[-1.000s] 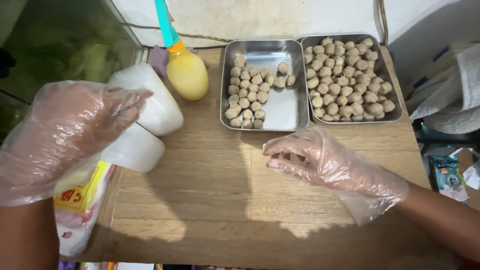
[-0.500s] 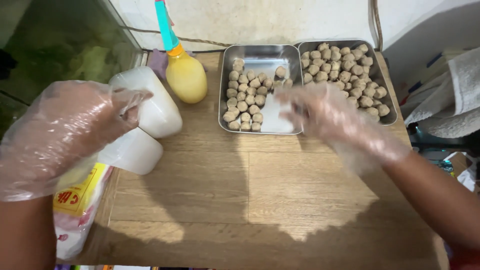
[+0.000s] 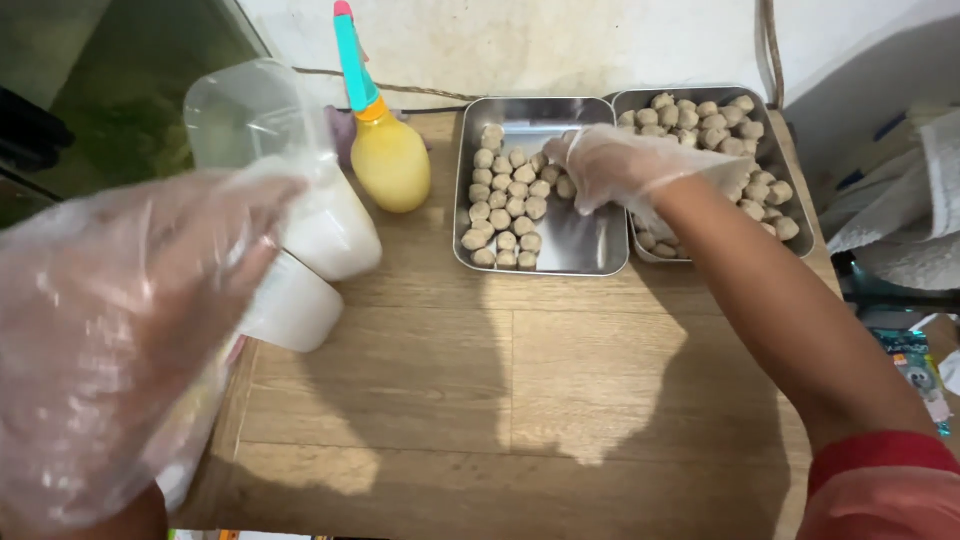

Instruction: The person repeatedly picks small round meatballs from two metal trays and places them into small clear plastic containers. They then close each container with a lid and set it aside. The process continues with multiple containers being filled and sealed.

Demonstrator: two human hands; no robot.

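Head view | right hand (image 3: 620,165) is hovering loosely curled, gripping nothing, over balls (image 3: 505,210) in left tray (image 3: 580,250), upper centre | left hand (image 3: 110,350) is hanging open, lower left, farther off.

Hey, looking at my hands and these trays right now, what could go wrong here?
1. Your right hand reaches over the left tray; its loose glove or forearm may knock the packed dough balls out of their rows.
2. Your raised left hand hides the white containers near the table edge; a bump could tip them.
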